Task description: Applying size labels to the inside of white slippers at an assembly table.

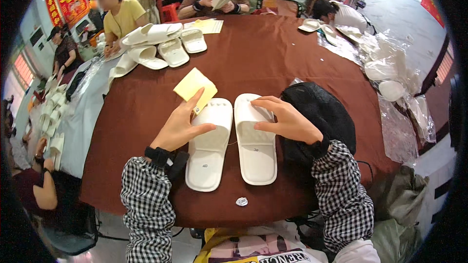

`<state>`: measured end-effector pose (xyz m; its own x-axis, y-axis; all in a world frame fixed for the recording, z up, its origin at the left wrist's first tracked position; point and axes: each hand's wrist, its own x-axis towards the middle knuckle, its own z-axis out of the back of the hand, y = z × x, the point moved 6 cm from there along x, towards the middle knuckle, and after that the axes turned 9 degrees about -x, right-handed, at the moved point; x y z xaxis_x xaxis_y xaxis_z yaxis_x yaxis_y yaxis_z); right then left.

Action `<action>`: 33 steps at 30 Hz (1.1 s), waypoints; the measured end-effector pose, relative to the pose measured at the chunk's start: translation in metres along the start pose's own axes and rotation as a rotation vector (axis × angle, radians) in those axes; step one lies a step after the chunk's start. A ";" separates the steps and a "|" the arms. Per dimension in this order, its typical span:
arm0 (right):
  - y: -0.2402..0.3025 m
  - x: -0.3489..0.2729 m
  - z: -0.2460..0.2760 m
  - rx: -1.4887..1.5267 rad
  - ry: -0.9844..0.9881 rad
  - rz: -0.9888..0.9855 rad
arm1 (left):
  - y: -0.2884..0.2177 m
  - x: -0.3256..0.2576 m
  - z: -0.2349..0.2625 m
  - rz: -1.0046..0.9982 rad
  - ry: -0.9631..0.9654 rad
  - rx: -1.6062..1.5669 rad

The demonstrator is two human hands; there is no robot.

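Observation:
Two white slippers lie side by side at the near middle of the table, toes pointing away from me. Each has a small printed mark on its insole. My left hand (181, 127) is at the left slipper (208, 153), its thumb over the upper and its index finger stretched to a yellow paper pad (195, 85). A small dark-marked label shows at the pad's lower corner. My right hand (291, 121) rests on the upper of the right slipper (257, 158), thumb and fingers apart. Some of its fingers are hidden.
A black mesh bag (324, 117) sits by my right wrist. Stacked white slippers (158, 44) and yellow sheets (207, 26) lie at the far left. Plastic-wrapped slippers (387, 68) line the right side. A crumpled white scrap (242, 201) lies near the front edge. Several people work around the table.

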<state>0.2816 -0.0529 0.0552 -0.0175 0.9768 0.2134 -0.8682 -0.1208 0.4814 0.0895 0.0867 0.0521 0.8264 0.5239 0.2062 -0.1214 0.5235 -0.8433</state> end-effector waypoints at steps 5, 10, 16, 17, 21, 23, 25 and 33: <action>0.008 0.009 -0.005 -0.032 -0.121 0.077 | 0.003 0.000 0.006 -0.012 -0.093 0.025; 0.005 0.017 -0.001 -0.103 -0.204 0.165 | -0.003 0.000 0.004 -0.022 -0.183 0.020; 0.038 0.005 0.009 -0.240 -0.343 0.251 | 0.003 0.000 0.005 -0.034 -0.204 0.069; 0.049 0.005 0.005 -0.123 -0.252 0.275 | 0.011 0.000 0.004 0.002 -0.157 0.006; 0.094 -0.006 -0.021 0.008 -0.071 0.395 | 0.024 0.003 0.003 0.043 -0.094 -0.259; 0.101 -0.008 -0.042 -0.128 -0.007 0.397 | 0.024 0.003 0.004 0.022 -0.100 -0.239; 0.102 -0.009 -0.053 -0.232 0.021 0.397 | 0.023 0.002 0.006 0.002 -0.107 -0.220; 0.098 -0.007 -0.060 -0.223 0.042 0.433 | 0.009 0.001 0.008 0.057 -0.099 -0.087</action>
<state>0.1671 -0.0607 0.0494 -0.4160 0.8522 0.3174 -0.8618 -0.4808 0.1615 0.0846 0.0969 0.0486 0.7608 0.6170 0.2010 -0.1152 0.4333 -0.8939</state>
